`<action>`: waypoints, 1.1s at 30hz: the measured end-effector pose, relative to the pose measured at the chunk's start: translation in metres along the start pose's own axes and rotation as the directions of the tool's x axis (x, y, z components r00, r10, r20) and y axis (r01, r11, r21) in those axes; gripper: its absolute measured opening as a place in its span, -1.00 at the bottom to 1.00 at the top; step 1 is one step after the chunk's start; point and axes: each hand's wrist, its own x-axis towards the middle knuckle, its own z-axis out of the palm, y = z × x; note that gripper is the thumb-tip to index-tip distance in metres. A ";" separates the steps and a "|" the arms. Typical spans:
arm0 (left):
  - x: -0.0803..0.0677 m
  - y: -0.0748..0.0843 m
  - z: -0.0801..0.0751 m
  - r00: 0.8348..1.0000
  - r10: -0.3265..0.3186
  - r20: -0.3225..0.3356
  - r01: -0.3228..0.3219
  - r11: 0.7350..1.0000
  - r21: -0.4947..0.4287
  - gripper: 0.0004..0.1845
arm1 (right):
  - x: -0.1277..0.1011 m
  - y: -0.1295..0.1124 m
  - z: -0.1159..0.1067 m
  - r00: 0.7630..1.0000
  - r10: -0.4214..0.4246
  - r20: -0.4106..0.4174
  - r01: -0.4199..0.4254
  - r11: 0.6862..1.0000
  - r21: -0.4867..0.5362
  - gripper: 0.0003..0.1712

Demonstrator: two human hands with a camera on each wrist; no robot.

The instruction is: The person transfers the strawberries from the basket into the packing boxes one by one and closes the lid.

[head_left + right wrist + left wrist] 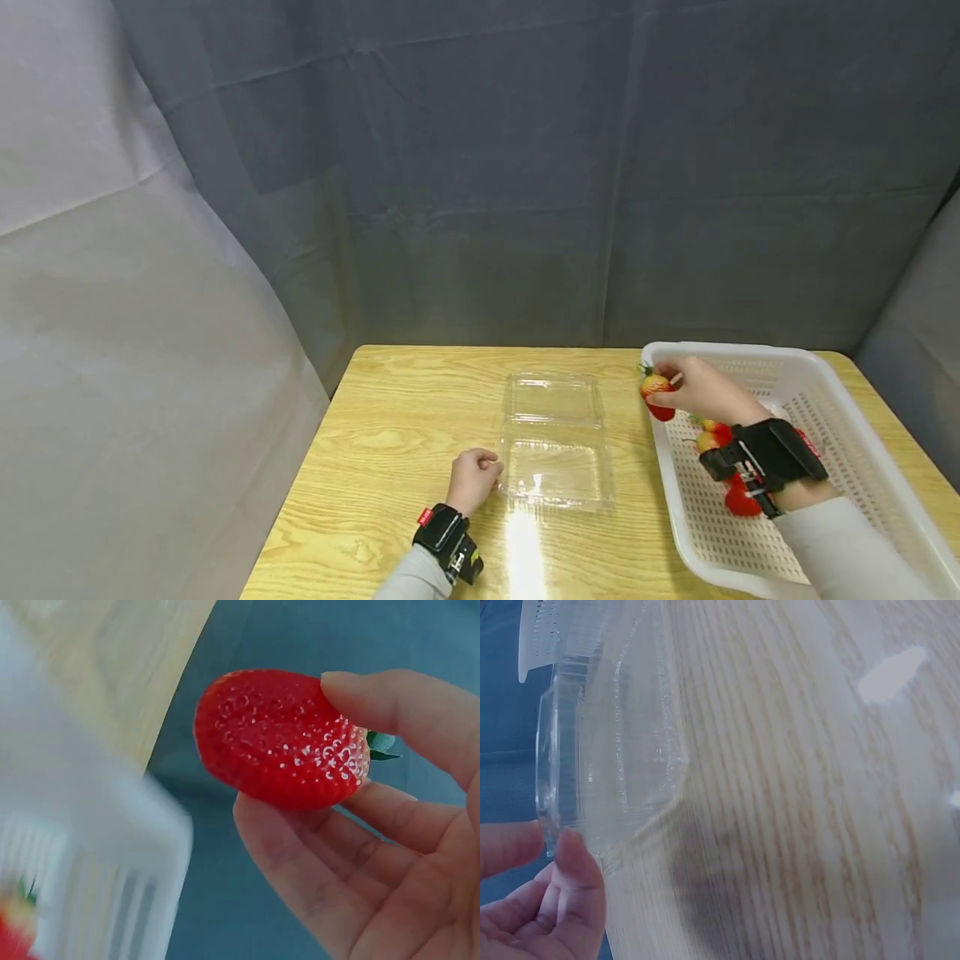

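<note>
A clear plastic clamshell box [555,440] lies open on the wooden table [390,433]. My left hand [474,478] rests by its front left corner, thumb and finger pinching the box rim [555,825]. My right hand [701,387] holds a red strawberry [656,393] above the left rim of a white perforated basket [847,417]. In the right wrist view the strawberry [281,739] sits between thumb and fingers, its green leaves toward the palm. More strawberries [738,498] lie in the basket under my right wrist.
The white basket fills the right side of the table, its edge [90,847] blurred in the right wrist view. Grey cloth hangs behind and beside the table. Bare tabletop [817,795] stretches left of the box.
</note>
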 end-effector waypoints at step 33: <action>0.002 0.001 0.005 0.999 0.025 -0.032 -0.026 1.000 -0.011 -0.86 | 0.050 -0.028 0.191 0.929 0.069 0.364 -0.068 0.998 -0.016 -0.65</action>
